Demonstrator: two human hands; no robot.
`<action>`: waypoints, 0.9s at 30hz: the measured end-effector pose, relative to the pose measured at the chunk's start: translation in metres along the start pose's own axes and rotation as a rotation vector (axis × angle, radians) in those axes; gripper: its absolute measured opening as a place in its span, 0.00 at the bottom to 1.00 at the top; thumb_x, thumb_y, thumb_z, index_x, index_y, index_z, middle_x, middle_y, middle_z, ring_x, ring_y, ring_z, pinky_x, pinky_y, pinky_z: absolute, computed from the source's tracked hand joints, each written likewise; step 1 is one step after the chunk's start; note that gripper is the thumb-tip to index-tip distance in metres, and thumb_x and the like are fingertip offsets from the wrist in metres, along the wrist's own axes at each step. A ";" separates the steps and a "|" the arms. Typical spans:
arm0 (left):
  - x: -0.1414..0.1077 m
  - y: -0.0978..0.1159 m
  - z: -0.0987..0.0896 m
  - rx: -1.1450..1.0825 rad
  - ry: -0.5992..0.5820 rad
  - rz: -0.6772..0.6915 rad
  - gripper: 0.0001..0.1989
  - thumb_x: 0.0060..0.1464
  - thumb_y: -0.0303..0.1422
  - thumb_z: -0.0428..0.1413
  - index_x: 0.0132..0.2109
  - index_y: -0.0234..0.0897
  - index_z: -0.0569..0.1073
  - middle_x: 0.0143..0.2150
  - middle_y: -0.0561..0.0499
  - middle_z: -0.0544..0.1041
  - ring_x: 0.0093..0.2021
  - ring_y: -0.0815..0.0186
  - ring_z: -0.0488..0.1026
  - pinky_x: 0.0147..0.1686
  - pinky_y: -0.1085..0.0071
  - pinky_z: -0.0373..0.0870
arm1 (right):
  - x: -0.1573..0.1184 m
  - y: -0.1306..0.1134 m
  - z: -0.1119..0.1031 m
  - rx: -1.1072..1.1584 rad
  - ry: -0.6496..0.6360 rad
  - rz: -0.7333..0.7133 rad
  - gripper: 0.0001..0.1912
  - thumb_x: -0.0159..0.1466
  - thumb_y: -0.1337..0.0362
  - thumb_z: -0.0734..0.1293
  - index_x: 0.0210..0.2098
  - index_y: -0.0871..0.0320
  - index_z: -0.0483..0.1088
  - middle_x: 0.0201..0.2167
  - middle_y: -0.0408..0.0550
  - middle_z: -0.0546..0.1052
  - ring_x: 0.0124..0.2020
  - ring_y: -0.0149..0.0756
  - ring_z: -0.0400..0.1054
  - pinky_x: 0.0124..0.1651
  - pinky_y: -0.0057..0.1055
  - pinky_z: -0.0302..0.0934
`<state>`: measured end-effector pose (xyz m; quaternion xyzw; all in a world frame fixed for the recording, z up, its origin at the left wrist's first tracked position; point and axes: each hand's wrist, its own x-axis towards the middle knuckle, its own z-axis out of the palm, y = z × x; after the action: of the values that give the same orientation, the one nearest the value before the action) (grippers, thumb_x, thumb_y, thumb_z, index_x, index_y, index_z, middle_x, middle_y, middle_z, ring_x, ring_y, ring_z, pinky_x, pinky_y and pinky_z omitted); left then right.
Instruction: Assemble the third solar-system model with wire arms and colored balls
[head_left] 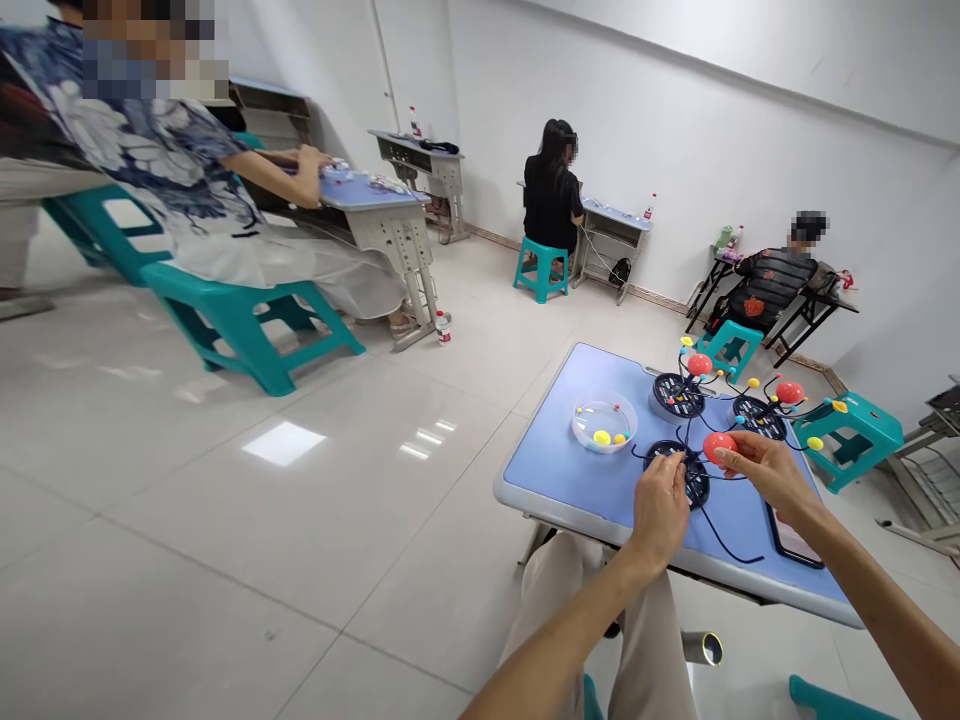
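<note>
While the right hand (772,475) pinches a glossy red ball (718,447) between thumb and fingers, the left hand (661,500) is down at the near round black base (699,488). The right grip is clearly closed around the ball, which sits just above the base's right side. Whether the left grip is clasping the base or one of its stems, or merely resting there, I cannot tell, because the hand hides the contact.

Thin black arms curve out from this base, one bent arm (754,561) reaching toward the near edge of the blue worktop (559,430). Beyond it stand a far-left orrery model (679,397) and a far-right orrery model (757,418), each bearing a red ball and small coloured balls on its arms. A clear round dish (576,425) to the left holds loose balls, among them a large yellow ball (602,438). On the right lies a smartphone (799,545).

The step in hand appears to be handling the ball at the base's centre. The move seems to call for a steady base and the ball's underside lined up with its support, clear of the slender arms.
</note>
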<state>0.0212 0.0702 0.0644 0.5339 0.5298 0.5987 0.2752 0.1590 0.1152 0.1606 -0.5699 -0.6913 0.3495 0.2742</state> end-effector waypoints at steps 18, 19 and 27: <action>0.019 0.012 -0.001 0.174 -0.251 -0.227 0.16 0.62 0.28 0.45 0.50 0.29 0.74 0.38 0.33 0.81 0.41 0.50 0.79 0.38 0.62 0.69 | 0.016 0.000 0.007 -0.136 0.011 0.049 0.20 0.52 0.49 0.72 0.33 0.61 0.77 0.23 0.47 0.76 0.26 0.38 0.70 0.33 0.36 0.68; 0.019 0.012 -0.001 0.176 -0.255 -0.228 0.16 0.62 0.28 0.45 0.50 0.29 0.74 0.39 0.33 0.81 0.41 0.50 0.79 0.38 0.62 0.69 | 0.016 0.000 0.006 -0.104 -0.004 0.065 0.20 0.53 0.49 0.72 0.33 0.61 0.77 0.23 0.48 0.77 0.26 0.38 0.70 0.33 0.35 0.68; 0.020 0.008 0.001 0.201 -0.296 -0.231 0.17 0.63 0.29 0.44 0.52 0.31 0.72 0.41 0.36 0.81 0.44 0.53 0.78 0.41 0.64 0.70 | 0.018 0.008 -0.004 0.107 -0.029 0.186 0.24 0.50 0.47 0.74 0.32 0.64 0.78 0.25 0.51 0.77 0.27 0.37 0.70 0.31 0.32 0.68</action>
<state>0.0183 0.0859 0.0785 0.5765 0.5982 0.4224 0.3625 0.1630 0.1342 0.1559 -0.6110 -0.6198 0.4178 0.2607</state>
